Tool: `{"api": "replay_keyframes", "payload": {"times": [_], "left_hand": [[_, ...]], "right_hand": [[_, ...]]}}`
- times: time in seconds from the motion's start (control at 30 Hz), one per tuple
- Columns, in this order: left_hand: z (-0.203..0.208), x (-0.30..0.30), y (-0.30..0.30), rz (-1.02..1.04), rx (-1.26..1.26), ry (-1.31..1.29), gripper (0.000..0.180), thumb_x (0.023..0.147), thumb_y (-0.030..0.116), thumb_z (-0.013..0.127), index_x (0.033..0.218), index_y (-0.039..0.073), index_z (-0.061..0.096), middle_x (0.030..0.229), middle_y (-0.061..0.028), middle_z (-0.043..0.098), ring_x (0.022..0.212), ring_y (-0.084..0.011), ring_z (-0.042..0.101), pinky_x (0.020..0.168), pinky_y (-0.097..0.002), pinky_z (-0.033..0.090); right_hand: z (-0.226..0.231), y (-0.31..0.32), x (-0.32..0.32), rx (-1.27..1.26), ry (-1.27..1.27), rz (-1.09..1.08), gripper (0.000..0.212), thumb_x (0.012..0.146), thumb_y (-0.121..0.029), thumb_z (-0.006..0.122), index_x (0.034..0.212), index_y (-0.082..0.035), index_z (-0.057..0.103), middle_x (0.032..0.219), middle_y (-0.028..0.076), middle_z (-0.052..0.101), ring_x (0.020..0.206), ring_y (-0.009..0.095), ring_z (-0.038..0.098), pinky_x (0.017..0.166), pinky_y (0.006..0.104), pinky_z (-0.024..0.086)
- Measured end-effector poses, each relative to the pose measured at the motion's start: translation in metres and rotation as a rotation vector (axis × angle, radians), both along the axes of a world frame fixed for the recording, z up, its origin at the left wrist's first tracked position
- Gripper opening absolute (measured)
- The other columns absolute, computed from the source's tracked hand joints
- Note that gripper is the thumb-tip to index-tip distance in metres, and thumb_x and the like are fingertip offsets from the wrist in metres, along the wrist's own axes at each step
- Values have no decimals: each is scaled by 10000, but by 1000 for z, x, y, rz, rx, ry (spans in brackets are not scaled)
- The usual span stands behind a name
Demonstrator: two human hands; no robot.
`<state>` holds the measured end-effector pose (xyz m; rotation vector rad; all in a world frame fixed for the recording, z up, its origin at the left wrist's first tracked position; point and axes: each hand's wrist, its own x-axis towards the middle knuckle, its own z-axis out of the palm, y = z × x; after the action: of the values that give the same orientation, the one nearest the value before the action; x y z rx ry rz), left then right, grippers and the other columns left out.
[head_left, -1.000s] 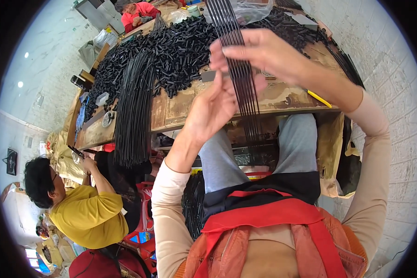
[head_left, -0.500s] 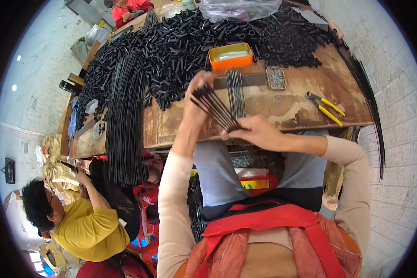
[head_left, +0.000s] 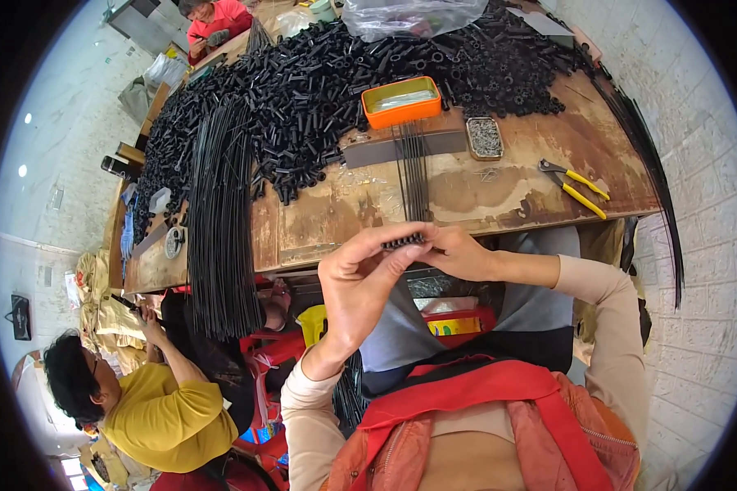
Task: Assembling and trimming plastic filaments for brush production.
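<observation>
A small bundle of thin black rods (head_left: pixel 403 241) is held just in front of the table's near edge, with its ends side by side in a row. My left hand (head_left: pixel 354 282) is closed on it, thumb below and fingers above. My right hand (head_left: pixel 460 252) meets the left at the bundle's right side, fingers closed on it and partly hidden. Just beyond my hands, a row of thin dark rods (head_left: pixel 413 184) lies on the table across a flat grey bar (head_left: pixel 368 153).
Behind stand an orange tin (head_left: pixel 401 114) and a dish of small metal pieces (head_left: pixel 485 139). Yellow-handled pliers (head_left: pixel 577 190) lie right. A heap of black tubular parts (head_left: pixel 303 123) covers the back; long black rods (head_left: pixel 221 221) overhang at left. A person in yellow (head_left: pixel 160 417) sits left, another in red (head_left: pixel 221 24) far back.
My left hand has come down and toward me, from beyond the rods to gripping them. The bundle has turned from fanned, slanting lengths to end-on. My right hand has shifted slightly nearer.
</observation>
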<state>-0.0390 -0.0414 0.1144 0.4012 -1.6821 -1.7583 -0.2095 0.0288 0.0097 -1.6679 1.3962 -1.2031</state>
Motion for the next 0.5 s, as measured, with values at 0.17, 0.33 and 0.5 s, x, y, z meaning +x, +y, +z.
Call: {"api": "replay_keyframes", "payload": {"times": [0.17, 0.33, 0.5], "left_hand": [[4, -4, 0, -2, -14, 11, 238, 862, -123, 582, 1093, -86, 626, 1040, -203, 668, 998, -282, 655, 914, -406, 549], [3, -7, -1, 2, -6, 37, 252, 853, -130, 596, 1090, -60, 645, 1054, -177, 676, 997, -226, 652, 898, -337, 536], [1, -9, -3, -123, 7, 149, 365, 835, -166, 579, 1175, -34, 593, 1267, -228, 558, 1214, -315, 529, 985, -451, 500]], "right_hand": [[34, -12, -56, -304, 364, -49, 393, 840, -148, 660, 1201, -20, 568, 1141, 160, 609, 1097, 321, 571, 957, 411, 453], [12, -72, -129, -356, 838, -346, 293, 790, -100, 675, 1063, -31, 594, 1109, 134, 568, 1036, 309, 540, 874, 391, 465], [3, -99, -143, -342, 999, -343, 181, 788, -114, 676, 937, -41, 605, 996, 121, 584, 927, 285, 570, 784, 414, 484]]}}
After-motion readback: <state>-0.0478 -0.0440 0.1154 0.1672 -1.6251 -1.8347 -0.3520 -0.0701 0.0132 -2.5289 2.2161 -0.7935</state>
